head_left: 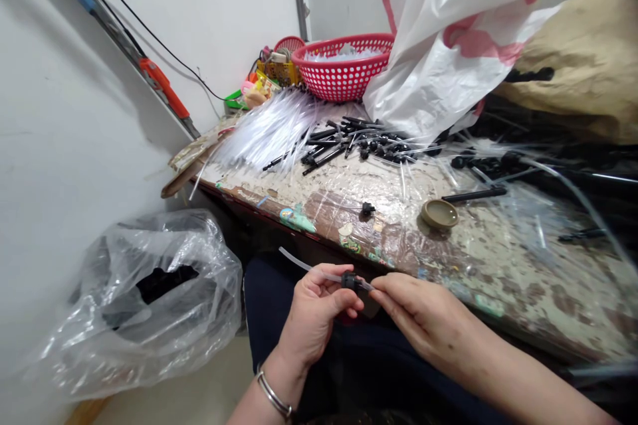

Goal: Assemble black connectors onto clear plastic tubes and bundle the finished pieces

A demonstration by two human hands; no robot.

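Note:
Between thumb and fingers, my left hand (319, 305) grips a black plastic cap (349, 281). A clear thin tube (294, 257) runs through the cap and sticks out to the left past my fingers. My right hand (413, 312) pinches the short end of clear tube on the cap's right side; its fingertips hide what lies inside them. Both hands are over my lap, just in front of the table edge. Another small black cap (367, 210) lies on the table beyond them, and a shallow round dish (439, 214) stands to its right.
Black pump parts (359, 139) lie heaped behind, beside a bundle of clear tubes (274, 129). A red basket (343, 70) stands at the back next to a white sack (448, 46). On the left hangs a clear plastic bag (164, 332). The worn table (309, 206) has a peeling edge.

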